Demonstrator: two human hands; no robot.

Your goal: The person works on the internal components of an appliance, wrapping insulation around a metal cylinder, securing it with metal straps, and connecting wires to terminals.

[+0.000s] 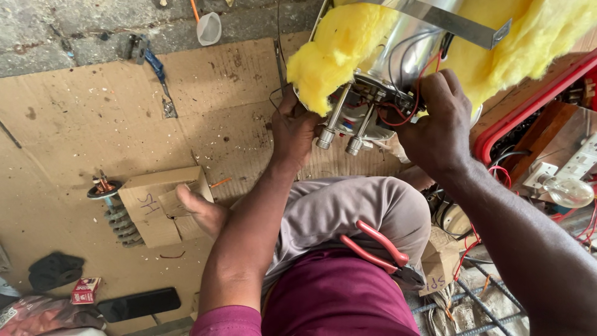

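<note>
A shiny metal water-heater tank (410, 31) wrapped in yellow insulation wool (336, 50) lies tilted in front of me. Two metal pipe stubs (341, 127) and red and black wires (407, 112) stick out of its end plate. My left hand (292, 127) grips the left edge of that end, fingers curled on the rim beside the wool. My right hand (438, 121) closes on the wired fitting at the right side of the end plate. Red-handled pliers (379, 246) rest on my lap.
Brown cardboard (93, 118) covers the floor. A coiled heating element (115, 208) lies beside a small cardboard box (155, 208) under my bare foot (202, 211). A red case (528, 102), a light bulb (569, 191), sockets and loose wires crowd the right. A dark phone (140, 303) lies lower left.
</note>
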